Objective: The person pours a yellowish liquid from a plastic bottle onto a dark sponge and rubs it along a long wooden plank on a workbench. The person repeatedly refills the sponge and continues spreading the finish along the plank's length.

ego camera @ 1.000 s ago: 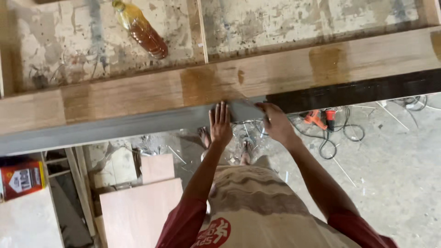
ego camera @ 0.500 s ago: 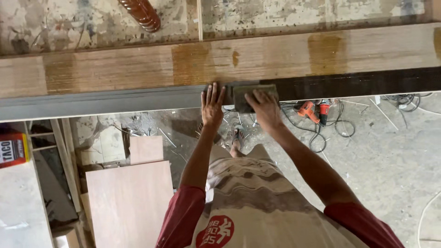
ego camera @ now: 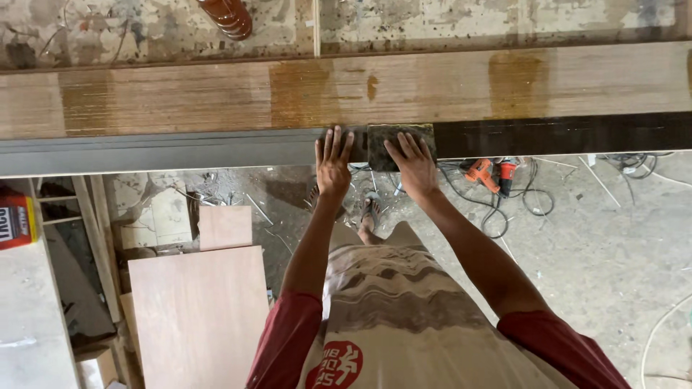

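A long wooden board point(ego camera: 180, 97) lies across the top of the view. Its front edge is grey point(ego camera: 144, 151) on the left and covered by a dark strip point(ego camera: 562, 133) on the right. My left hand point(ego camera: 333, 162) rests flat on the grey edge with its fingers apart, just left of where the dark strip ends. My right hand point(ego camera: 414, 164) presses a dark rectangular block point(ego camera: 376, 148) against the edge at the end of the dark strip. The two hands are almost side by side.
A brown bottle point(ego camera: 227, 14) lies on the stained surface behind the board. On the floor below are an orange power drill point(ego camera: 486, 173) with cables point(ego camera: 519, 205), plywood sheets point(ego camera: 202, 310) at the left, a red can point(ego camera: 14, 220), and my sandalled foot point(ego camera: 369, 216).
The view has tilted down, so the bottle has slid to the top edge. My right hand now holds the dark block flat on the board's edge. The left hand stays beside it.
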